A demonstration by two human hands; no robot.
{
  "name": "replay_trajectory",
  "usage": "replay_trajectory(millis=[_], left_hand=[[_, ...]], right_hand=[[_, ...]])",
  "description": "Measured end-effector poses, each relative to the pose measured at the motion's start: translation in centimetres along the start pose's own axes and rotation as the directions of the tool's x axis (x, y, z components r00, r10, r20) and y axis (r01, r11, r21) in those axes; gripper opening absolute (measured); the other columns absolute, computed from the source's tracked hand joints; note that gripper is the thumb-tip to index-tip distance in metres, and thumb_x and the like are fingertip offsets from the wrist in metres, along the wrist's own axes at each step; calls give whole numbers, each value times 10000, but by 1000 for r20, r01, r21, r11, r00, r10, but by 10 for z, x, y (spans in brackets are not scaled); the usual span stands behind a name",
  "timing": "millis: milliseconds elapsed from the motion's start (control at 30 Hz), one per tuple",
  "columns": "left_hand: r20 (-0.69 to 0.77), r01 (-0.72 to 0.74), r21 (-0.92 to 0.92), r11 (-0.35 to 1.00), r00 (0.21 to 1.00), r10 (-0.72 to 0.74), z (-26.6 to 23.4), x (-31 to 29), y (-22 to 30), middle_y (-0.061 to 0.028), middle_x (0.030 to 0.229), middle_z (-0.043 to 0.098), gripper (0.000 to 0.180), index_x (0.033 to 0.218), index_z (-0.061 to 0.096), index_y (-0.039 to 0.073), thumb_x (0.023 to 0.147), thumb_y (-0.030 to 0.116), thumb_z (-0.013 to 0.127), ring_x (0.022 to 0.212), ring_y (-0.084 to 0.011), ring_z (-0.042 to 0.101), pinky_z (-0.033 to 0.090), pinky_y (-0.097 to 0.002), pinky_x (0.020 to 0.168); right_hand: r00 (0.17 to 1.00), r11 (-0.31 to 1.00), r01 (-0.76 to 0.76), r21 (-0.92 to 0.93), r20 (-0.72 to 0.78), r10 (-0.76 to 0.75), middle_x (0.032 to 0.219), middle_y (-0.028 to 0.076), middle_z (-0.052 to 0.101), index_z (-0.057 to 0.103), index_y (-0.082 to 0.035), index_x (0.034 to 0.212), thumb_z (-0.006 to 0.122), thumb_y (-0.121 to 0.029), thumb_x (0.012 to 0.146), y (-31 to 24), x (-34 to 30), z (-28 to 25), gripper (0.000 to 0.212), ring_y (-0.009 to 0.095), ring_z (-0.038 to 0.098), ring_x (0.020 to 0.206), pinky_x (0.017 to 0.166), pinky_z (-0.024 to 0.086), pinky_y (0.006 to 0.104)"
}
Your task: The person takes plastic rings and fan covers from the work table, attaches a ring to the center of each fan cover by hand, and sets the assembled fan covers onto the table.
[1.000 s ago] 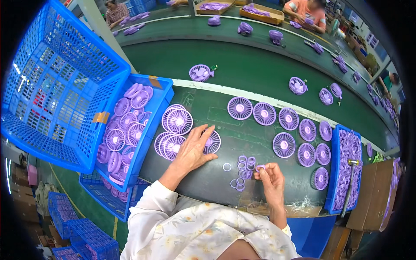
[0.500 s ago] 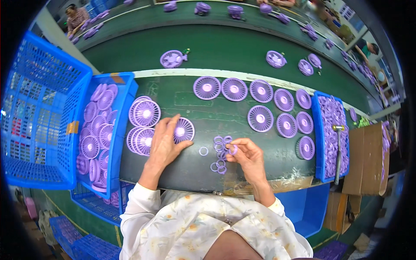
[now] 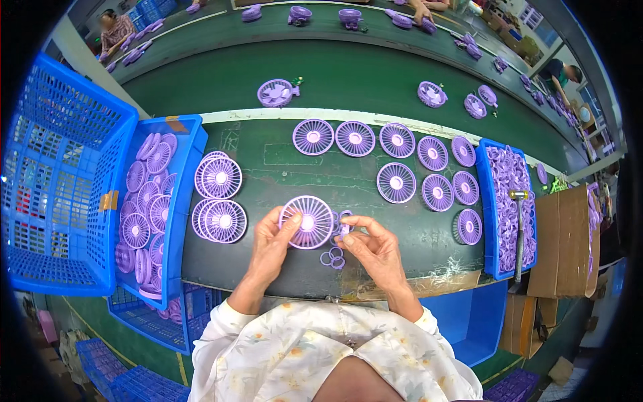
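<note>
A round purple fan grille (image 3: pixel 315 205) with a pale hub is raised over the table's front part, its left rim gripped by my left hand (image 3: pixel 269 251). Pinched between the fingers of my right hand (image 3: pixel 376 253) is a small purple ring (image 3: pixel 345 230), close to the grille's right edge. Several more loose rings (image 3: pixel 333 258) lie on the table just below, partly overlapping; others are half hidden behind the grille and fingers. To the left, more fan grilles (image 3: pixel 224 221) are stacked in two overlapping piles.
Fan grilles (image 3: pixel 396 182) stand in rows at the right. A blue crate (image 3: pixel 491 221) of small purple parts has a hammer (image 3: pixel 520 234) across it. At left are a blue bin (image 3: pixel 191 181) of grilles and a tilted basket (image 3: pixel 74 87). Beyond runs a green conveyor (image 3: pixel 362 74) with fan assemblies.
My left hand has lifted a grille from beside the stacks and brought it right, toward my right hand. My right hand still pinches a ring, moved slightly left.
</note>
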State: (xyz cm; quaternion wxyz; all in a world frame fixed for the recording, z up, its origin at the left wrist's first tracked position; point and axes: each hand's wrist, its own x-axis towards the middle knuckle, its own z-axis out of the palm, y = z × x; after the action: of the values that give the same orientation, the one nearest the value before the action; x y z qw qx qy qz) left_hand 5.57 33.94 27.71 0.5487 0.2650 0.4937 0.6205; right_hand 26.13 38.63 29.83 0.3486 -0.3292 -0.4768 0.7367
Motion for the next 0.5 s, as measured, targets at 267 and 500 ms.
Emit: replay_trajectory(millis=[267,500], left_hand=[[14,97,-105,990,995,-96,2,-5,-12,-61,1007,692,188,1114,616,13,975,134,577,867,-117,683,574,-263,768],[7,61,-171,983,998,-61,5,-8,-19,-86,1083,679,316,1218,545,-3,904,-37,565,939,-138,682,584,-290,824]], right_hand=[[976,939,203,-277,-17,-216,1143,102,624,643,35,1182,695,27,890,-4,3,17,297,153,676,958,865,563,274],[920,751,336,-568,28,-390,1017,127,677,675,-9,1122,736,-24,840,-9,10,26,289,185,699,862,753,573,303]])
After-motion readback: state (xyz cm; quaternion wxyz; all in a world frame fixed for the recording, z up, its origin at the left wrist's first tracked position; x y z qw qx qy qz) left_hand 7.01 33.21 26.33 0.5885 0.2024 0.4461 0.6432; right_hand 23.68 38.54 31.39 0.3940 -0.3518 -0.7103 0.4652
